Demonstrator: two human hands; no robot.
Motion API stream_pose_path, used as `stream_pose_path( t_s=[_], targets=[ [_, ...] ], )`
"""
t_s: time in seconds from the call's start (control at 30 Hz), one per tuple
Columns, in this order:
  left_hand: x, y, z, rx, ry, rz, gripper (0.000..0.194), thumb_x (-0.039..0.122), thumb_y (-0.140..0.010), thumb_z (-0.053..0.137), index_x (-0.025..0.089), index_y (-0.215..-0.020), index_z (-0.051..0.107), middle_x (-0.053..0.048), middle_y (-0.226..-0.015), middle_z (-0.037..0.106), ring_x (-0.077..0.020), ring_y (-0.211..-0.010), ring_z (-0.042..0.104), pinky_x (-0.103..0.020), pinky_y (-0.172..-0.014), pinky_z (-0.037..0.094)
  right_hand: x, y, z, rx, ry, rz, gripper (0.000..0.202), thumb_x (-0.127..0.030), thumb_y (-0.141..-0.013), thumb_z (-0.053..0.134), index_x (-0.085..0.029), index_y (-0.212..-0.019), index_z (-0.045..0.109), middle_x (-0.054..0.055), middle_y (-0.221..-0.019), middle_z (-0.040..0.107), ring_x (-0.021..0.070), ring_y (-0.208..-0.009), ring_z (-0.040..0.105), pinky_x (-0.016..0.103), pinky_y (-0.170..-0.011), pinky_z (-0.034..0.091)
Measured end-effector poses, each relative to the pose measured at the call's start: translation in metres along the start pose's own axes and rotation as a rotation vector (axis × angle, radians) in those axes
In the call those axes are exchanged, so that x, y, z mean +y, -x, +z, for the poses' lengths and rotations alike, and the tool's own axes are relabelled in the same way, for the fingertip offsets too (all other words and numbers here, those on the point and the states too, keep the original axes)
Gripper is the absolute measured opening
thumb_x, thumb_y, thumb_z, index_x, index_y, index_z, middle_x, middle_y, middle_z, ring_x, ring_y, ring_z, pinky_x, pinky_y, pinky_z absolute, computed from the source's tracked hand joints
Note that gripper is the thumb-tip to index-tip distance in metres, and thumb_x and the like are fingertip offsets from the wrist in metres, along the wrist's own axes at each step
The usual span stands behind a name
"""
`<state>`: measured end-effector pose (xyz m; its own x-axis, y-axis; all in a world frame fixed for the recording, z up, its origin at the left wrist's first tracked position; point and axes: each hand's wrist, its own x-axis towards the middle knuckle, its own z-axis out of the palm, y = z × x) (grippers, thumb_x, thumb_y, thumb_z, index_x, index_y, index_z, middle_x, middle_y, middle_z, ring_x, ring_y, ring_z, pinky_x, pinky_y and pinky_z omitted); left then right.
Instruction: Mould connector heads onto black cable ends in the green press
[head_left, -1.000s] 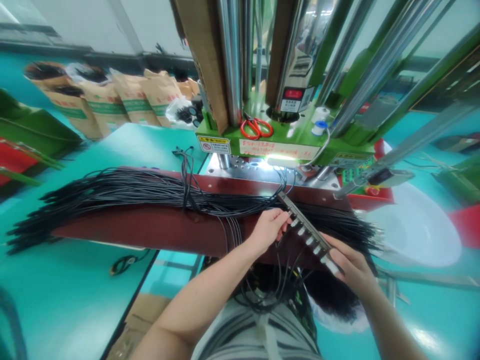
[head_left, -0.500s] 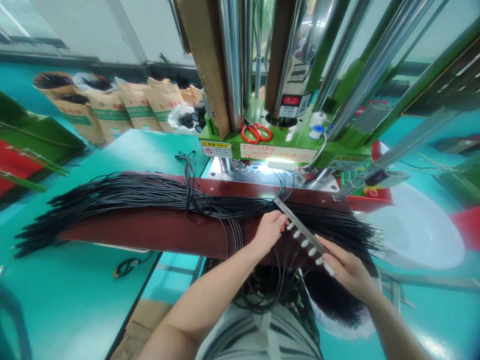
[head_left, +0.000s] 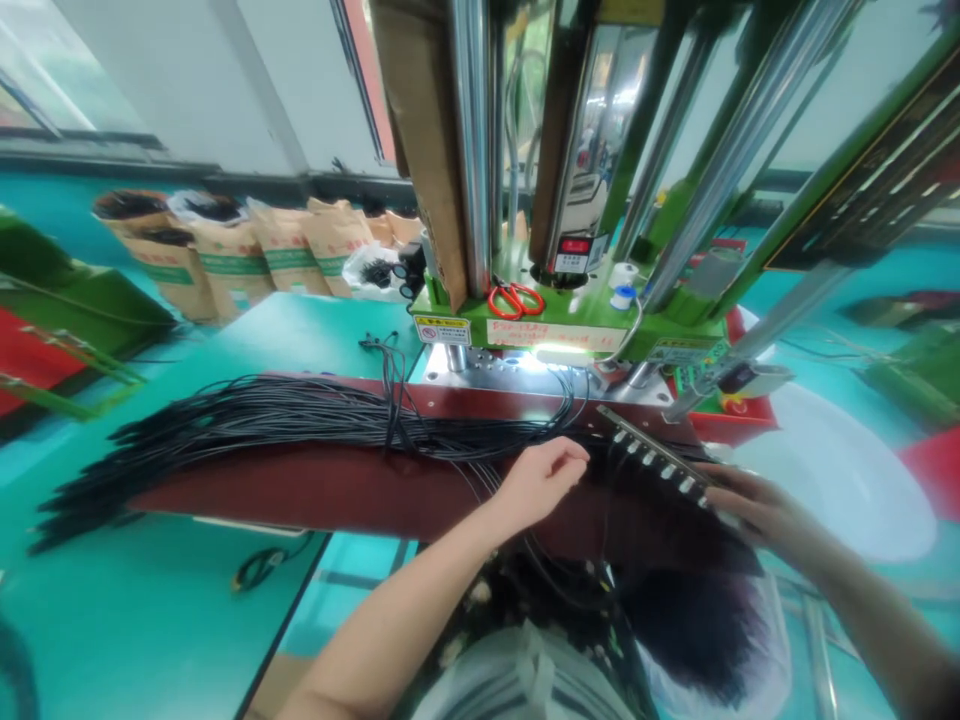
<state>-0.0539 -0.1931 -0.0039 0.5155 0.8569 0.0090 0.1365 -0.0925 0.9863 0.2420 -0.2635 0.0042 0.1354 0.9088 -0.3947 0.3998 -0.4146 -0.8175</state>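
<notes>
A narrow metal bar (head_left: 652,440) with a row of several silvery connectors (head_left: 658,465) along its near side slants over the right part of the brown board (head_left: 300,480). My right hand (head_left: 757,505) is closed round the bar's near right end. Left of the bar and apart from it is my left hand (head_left: 541,482), its fingers curled in a pinch; whatever they may hold is hidden. Thin black cables (head_left: 559,575) hang below the hands toward my lap. A long bundle of black cables (head_left: 300,415) lies across the board behind my left hand.
A green press (head_left: 450,300) stands behind the board, its lit metal plate (head_left: 487,375) at the front. Red-handled scissors (head_left: 516,300) and a blue spool (head_left: 622,298) rest on it. A white basin (head_left: 847,480) is at right; paper sacks (head_left: 274,250) line the back left.
The metal bar has moved right with my right hand. My left hand has come off the bar and stays to its left. The whole view has shifted slightly.
</notes>
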Motion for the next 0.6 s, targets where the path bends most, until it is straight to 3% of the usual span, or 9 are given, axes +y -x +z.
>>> stream_pose_path(
  t_s=[0.13, 0.27, 0.33, 0.4, 0.47, 0.6],
  targets=[
    [0.007, 0.001, -0.014, 0.040, 0.062, 0.000, 0.019, 0.028, -0.079, 0.046, 0.015, -0.084, 0.060, 0.002, -0.061, 0.051, -0.0084, -0.055, 0.046, -0.020, -0.053, 0.038, -0.031, -0.042, -0.021, -0.245, 0.124, -0.070, 0.053, -0.050, -0.071, 0.062, -0.022, -0.114, 0.048, -0.007, -0.057, 0.042, 0.0027, -0.035, 0.026, 0.018, -0.033, 0.014],
    [0.008, 0.002, -0.024, 0.075, 0.075, -0.002, 0.019, 0.028, -0.078, 0.046, 0.014, -0.082, 0.060, 0.002, -0.060, 0.050, -0.0082, -0.053, 0.045, -0.020, -0.051, 0.037, -0.067, -0.086, -0.018, -0.388, 0.547, -0.209, 0.034, -0.044, -0.077, 0.051, -0.018, -0.099, 0.056, -0.002, -0.062, 0.052, 0.0078, -0.039, 0.041, 0.021, -0.036, 0.030],
    [0.007, 0.004, -0.028, 0.092, 0.064, -0.010, 0.020, 0.029, -0.079, 0.047, 0.014, -0.082, 0.060, 0.002, -0.060, 0.050, -0.0082, -0.053, 0.045, -0.020, -0.050, 0.036, -0.080, -0.103, -0.006, -0.398, 0.732, -0.390, 0.024, -0.036, -0.077, 0.049, -0.016, -0.085, 0.061, 0.003, -0.067, 0.056, 0.0144, -0.055, 0.053, 0.025, -0.050, 0.041],
    [0.004, 0.008, -0.033, 0.110, 0.057, -0.019, 0.021, 0.030, -0.079, 0.047, 0.014, -0.082, 0.060, 0.002, -0.060, 0.050, -0.0083, -0.053, 0.045, -0.020, -0.050, 0.036, -0.087, -0.115, 0.008, -0.380, 0.792, -0.544, 0.020, -0.030, -0.075, 0.050, -0.016, -0.077, 0.063, 0.006, -0.077, 0.059, 0.0198, -0.073, 0.056, 0.030, -0.067, 0.044],
    [0.001, 0.011, -0.039, 0.135, 0.055, -0.024, 0.021, 0.031, -0.079, 0.047, 0.015, -0.082, 0.060, 0.002, -0.059, 0.049, -0.0082, -0.053, 0.045, -0.019, -0.050, 0.036, -0.087, -0.123, 0.021, -0.357, 0.769, -0.616, 0.019, -0.028, -0.074, 0.050, -0.017, -0.077, 0.065, 0.007, -0.085, 0.058, 0.0216, -0.084, 0.054, 0.032, -0.078, 0.041],
    [-0.001, 0.010, -0.049, 0.192, 0.067, -0.021, 0.020, 0.031, -0.079, 0.048, 0.015, -0.079, 0.061, 0.002, -0.057, 0.049, -0.0077, -0.052, 0.044, -0.019, -0.048, 0.035, -0.079, -0.132, 0.033, -0.296, 0.730, -0.688, 0.019, -0.027, -0.072, 0.050, -0.018, -0.080, 0.066, 0.007, -0.087, 0.058, 0.0220, -0.087, 0.053, 0.033, -0.083, 0.040]
  ],
)
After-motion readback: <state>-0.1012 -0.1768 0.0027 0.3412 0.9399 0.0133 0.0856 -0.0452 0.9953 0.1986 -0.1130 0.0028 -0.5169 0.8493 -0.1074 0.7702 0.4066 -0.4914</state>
